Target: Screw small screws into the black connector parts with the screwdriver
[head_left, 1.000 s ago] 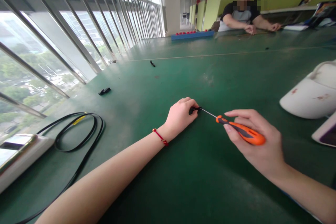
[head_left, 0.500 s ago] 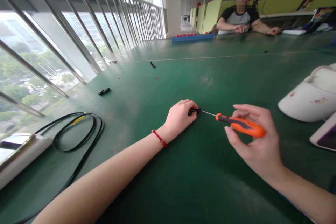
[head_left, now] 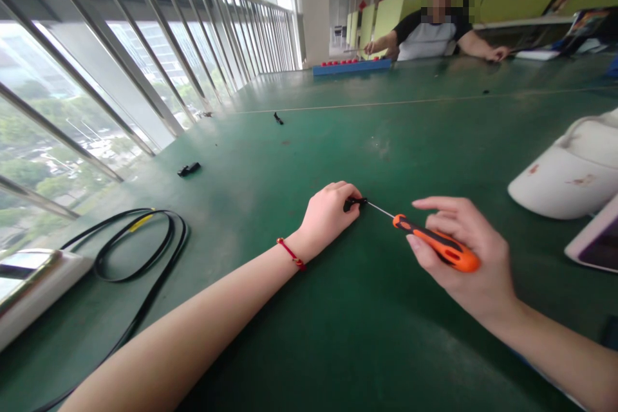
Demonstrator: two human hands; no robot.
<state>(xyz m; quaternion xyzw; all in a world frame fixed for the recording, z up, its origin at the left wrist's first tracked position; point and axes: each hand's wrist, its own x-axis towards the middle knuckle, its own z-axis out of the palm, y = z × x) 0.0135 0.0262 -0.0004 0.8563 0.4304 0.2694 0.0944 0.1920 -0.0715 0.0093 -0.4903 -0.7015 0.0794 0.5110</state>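
Note:
My left hand (head_left: pixel 329 211), with a red cord bracelet (head_left: pixel 291 253) at its wrist, rests on the green table and pinches a small black part (head_left: pixel 356 203). Fingers cover much of that part, so its kind is hidden. An orange and black screwdriver (head_left: pixel 437 243) points leftward, its thin shaft meeting the part's right end. My right hand (head_left: pixel 470 254) holds the screwdriver's handle between thumb and fingers, the index finger stretched out above it. Whether the tip sits in a screw is too small to tell.
Small black pieces (head_left: pixel 188 169) lie to the left and farther back. A looped black cable (head_left: pixel 178 248) runs beside a white device (head_left: pixel 43 296). At right stands a white container (head_left: pixel 562 177). Across the green table (head_left: pixel 290 347), a person (head_left: pixel 429 38) sits near a blue rack (head_left: pixel 352 67).
The screwdriver's handle has tilted lower, and my right index finger has stretched forward off it. My left hand keeps its hold. The person opposite has reached an arm to the blue rack.

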